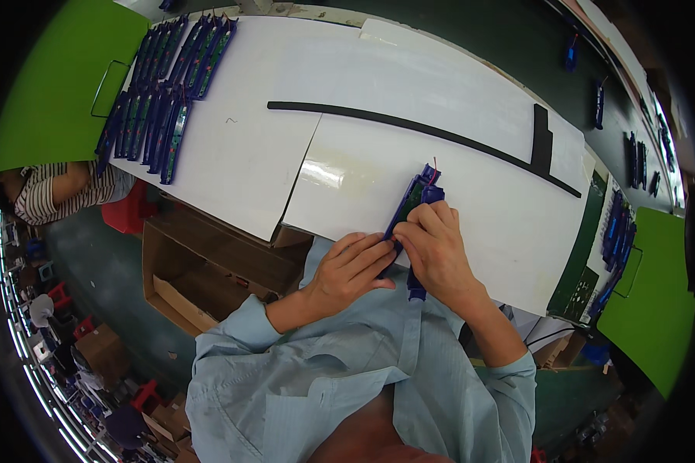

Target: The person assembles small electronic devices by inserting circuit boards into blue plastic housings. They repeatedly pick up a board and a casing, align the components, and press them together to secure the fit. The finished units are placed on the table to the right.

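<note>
The blue casings (434, 196) nearest you looked like smooth plastic with a slight sheen. Your worktop (232, 158) was smooth and white, glossy where light glared off it. The black strip (409, 129) looked matt. Your shirt (324, 393) was soft, creased cloth; the box (224, 247) beside you was dull brown cardboard.

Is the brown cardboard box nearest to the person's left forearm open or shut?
Open: the view looks down into the brown cardboard box, and its inside shows.
</note>
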Demonstrator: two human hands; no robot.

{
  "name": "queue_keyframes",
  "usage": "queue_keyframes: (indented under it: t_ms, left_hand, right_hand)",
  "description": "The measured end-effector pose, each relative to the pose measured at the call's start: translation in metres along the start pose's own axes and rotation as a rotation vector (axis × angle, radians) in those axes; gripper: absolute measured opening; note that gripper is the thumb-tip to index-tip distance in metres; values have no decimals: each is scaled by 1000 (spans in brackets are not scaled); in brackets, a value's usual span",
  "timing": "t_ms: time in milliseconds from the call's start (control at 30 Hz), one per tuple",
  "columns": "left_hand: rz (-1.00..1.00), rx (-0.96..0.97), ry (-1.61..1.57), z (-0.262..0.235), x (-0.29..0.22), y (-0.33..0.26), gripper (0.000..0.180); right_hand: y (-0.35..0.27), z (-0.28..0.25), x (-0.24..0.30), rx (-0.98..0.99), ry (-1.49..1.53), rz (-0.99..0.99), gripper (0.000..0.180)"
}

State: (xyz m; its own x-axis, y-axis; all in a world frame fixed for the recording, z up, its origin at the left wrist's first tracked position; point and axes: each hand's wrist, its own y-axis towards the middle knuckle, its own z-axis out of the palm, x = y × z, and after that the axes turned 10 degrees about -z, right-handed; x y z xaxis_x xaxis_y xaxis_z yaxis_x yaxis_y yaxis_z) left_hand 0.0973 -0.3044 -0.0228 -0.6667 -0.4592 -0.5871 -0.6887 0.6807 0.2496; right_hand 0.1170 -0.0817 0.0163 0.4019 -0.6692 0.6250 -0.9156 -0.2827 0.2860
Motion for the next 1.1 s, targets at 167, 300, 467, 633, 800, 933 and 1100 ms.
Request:
queue_keyframes:
  t_ms: [167,300,467,633,800,933,1100]
  left_hand:
    - [16,-8,1,-1,-2,6,56]
    - [38,48,6,-13,-6,13,54]
    - [59,146,69,-26,-16,26,58]
    - [73,287,223,-33,-34,47,52]
    - [77,237,99,-56,-43,74,42]
    - [194,99,113,-77,-55,158,40]
    - [249,-83,121,5,1,314,28]
  right_hand:
    - [-2,-3,-4,-9,-57,-49,17]
    - [-16,-20,12,-155,-93,120,50]
    - [-58,-12,24,-98,-55,326,105]
    - [-56,-5,27,-19,46,368,108]
    - [-42,-67,3,63,325,301,98]
    - [5,-133,-66,-79,349,177,83]
    - [106,-154,-187,-356,368,395,67]
